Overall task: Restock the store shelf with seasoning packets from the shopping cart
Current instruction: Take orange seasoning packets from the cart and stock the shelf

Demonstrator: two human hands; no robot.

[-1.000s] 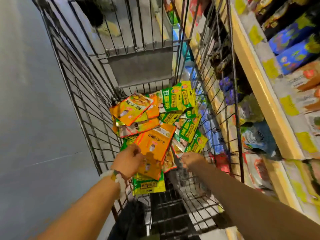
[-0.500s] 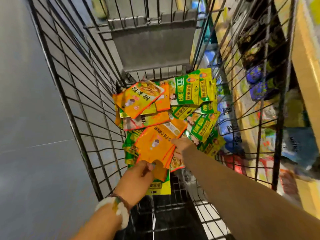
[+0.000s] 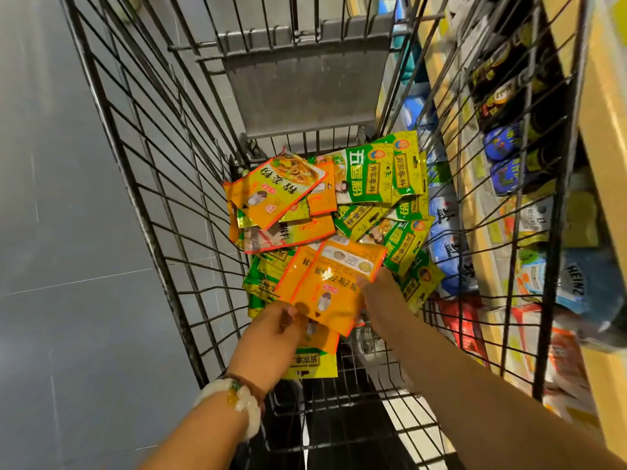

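Item: orange seasoning packets (image 3: 330, 288), a small stack, flat, long axis slanting from near-left to far-right, inside the wire shopping cart (image 3: 149, 184) atop a heap of green packets (image 3: 373, 179) and orange ones. Left hand (image 3: 271, 337): grip pinched on the stack's near-left corner. Right hand (image 3: 376, 295): fingers curled under the stack's right edge, tips hidden beneath it. Store shelf (image 3: 607, 130) stands right of the cart, its goods blurred behind the wires. Beaded bracelet (image 3: 237, 398) on left wrist.
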